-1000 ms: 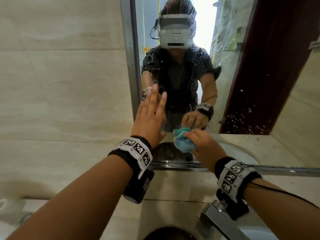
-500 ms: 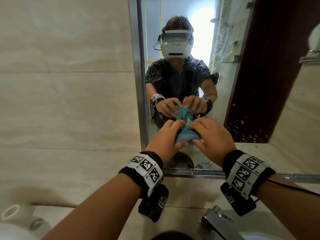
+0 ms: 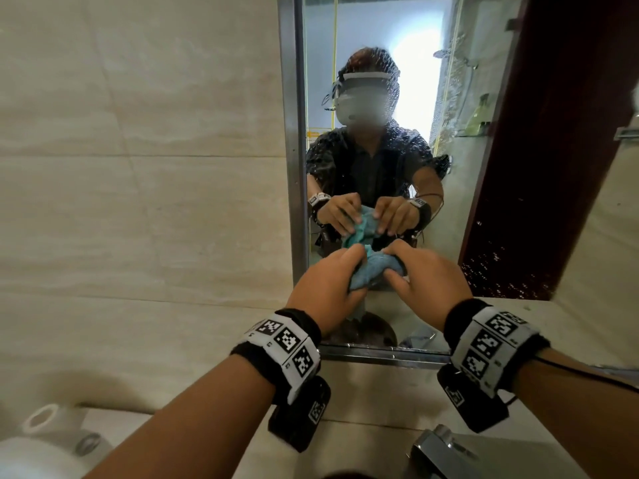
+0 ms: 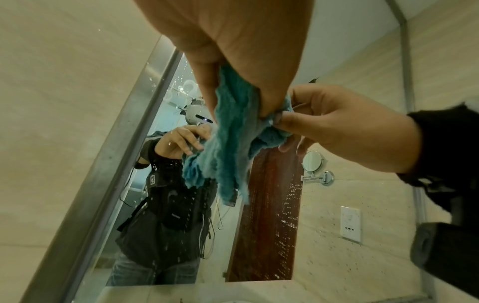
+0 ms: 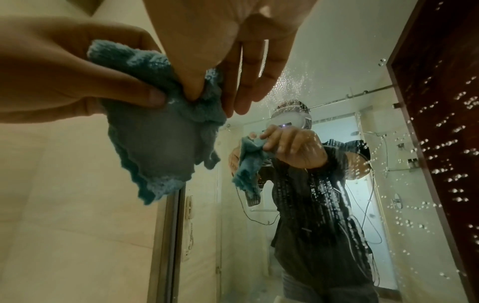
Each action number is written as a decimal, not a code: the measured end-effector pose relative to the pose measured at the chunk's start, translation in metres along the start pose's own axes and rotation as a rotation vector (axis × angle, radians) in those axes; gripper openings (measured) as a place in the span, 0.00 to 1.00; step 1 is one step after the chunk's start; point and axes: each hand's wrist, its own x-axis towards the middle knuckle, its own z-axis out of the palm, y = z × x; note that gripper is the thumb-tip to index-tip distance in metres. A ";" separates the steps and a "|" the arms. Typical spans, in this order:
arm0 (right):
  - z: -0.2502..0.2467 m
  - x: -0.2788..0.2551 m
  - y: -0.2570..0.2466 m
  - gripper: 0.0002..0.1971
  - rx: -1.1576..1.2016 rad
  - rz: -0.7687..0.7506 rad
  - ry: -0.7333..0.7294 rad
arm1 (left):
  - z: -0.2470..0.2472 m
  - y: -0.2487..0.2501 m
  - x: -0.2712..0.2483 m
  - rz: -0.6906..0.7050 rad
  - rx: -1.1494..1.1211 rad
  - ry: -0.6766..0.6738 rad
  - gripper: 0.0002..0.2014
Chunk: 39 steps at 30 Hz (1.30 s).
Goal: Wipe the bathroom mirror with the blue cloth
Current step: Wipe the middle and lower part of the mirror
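Observation:
The blue cloth (image 3: pixel 371 271) hangs bunched in the air just in front of the lower left of the mirror (image 3: pixel 553 167). My left hand (image 3: pixel 340 274) grips its left part with curled fingers. From the right, my right hand (image 3: pixel 401 267) pinches the cloth between thumb and fingers. In the left wrist view the cloth (image 4: pixel 233 143) droops below the left hand (image 4: pixel 233 51), and the right hand (image 4: pixel 337 127) pinches its edge. In the right wrist view the cloth (image 5: pixel 155 139) dangles between both hands. Water drops speckle the mirror glass (image 5: pixel 414 164). The cloth does not touch the glass.
A metal frame (image 3: pixel 292 133) edges the mirror on the left and along the bottom. Beige tiled wall (image 3: pixel 138 202) fills the left. A chrome faucet (image 3: pixel 439 451) sits low, under my right wrist. A white paper roll (image 3: pixel 45 440) lies at the bottom left.
My left hand left the mirror, where it was spread flat, and took hold of the cloth. The right hand lifted the cloth from near the mirror's lower edge. Both hands now hold it.

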 end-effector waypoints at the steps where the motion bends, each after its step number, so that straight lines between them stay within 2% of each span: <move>1: 0.001 0.001 -0.001 0.14 0.026 0.001 -0.025 | -0.003 0.001 0.001 -0.016 0.025 0.012 0.12; 3: 0.001 0.003 -0.002 0.21 0.044 -0.019 -0.089 | -0.012 0.002 0.006 -0.029 0.116 0.062 0.16; 5: -0.003 0.005 0.000 0.26 0.022 -0.045 -0.081 | -0.022 -0.002 0.014 -0.012 0.192 0.154 0.17; 8: -0.014 0.007 0.007 0.27 0.029 -0.036 0.005 | -0.033 -0.011 0.032 0.000 0.293 0.253 0.18; 10: -0.017 0.009 0.012 0.26 0.029 -0.025 0.047 | -0.034 -0.015 0.044 -0.040 0.250 0.295 0.14; 12: -0.017 0.012 0.013 0.26 0.028 -0.033 0.063 | -0.027 -0.017 0.054 -0.024 0.250 0.277 0.13; 15: -0.013 0.016 0.011 0.26 -0.009 -0.066 0.054 | -0.008 -0.020 0.053 0.033 0.319 0.174 0.15; 18: -0.009 0.019 0.012 0.26 -0.036 -0.074 0.058 | 0.016 -0.034 0.046 0.078 0.439 0.089 0.28; 20: -0.006 0.022 0.016 0.25 -0.048 -0.082 0.074 | 0.027 -0.042 0.039 0.060 0.487 0.041 0.35; 23: -0.004 0.030 0.022 0.26 -0.113 -0.132 0.156 | 0.035 -0.050 0.027 0.057 0.517 -0.017 0.37; 26: -0.003 0.042 0.027 0.33 -0.291 -0.158 0.265 | 0.030 -0.046 0.033 0.060 0.585 -0.036 0.36; 29: 0.003 0.053 0.030 0.45 -0.415 -0.088 0.186 | 0.012 -0.045 0.058 0.008 0.592 -0.007 0.37; 31: 0.010 0.054 0.034 0.48 -0.449 -0.065 0.163 | 0.013 -0.046 0.062 -0.011 0.562 0.034 0.39; 36: 0.016 0.056 0.037 0.50 -0.513 -0.057 0.180 | 0.042 -0.050 0.019 -0.001 0.632 -0.201 0.39; 37: 0.017 0.057 0.037 0.50 -0.519 -0.055 0.187 | 0.036 -0.052 0.025 0.012 0.626 -0.188 0.39; 39: 0.019 0.057 0.037 0.50 -0.511 -0.049 0.195 | 0.012 -0.052 0.052 0.037 0.543 -0.034 0.36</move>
